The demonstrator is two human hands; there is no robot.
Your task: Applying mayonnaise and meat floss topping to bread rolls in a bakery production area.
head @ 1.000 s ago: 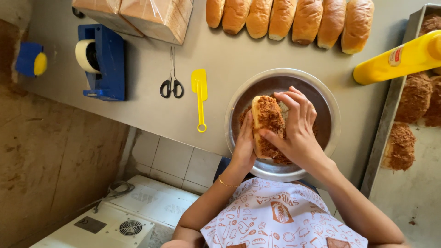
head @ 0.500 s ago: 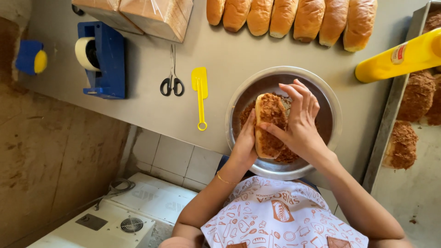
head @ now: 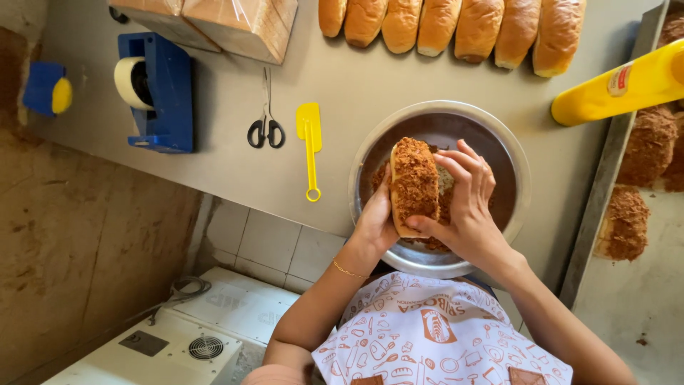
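Observation:
Both hands hold a long bun coated in brown floss over a round metal bowl that has more brown floss in it. My left hand, a thin gold bracelet on its wrist, grips the bun's left side from below. My right hand wraps the bun's right side, its fingers curled against the coating. The bun stands on end, tilted slightly left.
A yellow spatula and scissors lie left of the bowl, beyond them a blue tape dispenser. Plain buns line the far edge beside bagged loaves. A yellow squeeze bottle overhangs a tray of coated buns.
My right hand's fingers, spread upward half a second ago, have curled down onto the bun's right side. The bun has lifted slightly; my left hand keeps its grip.

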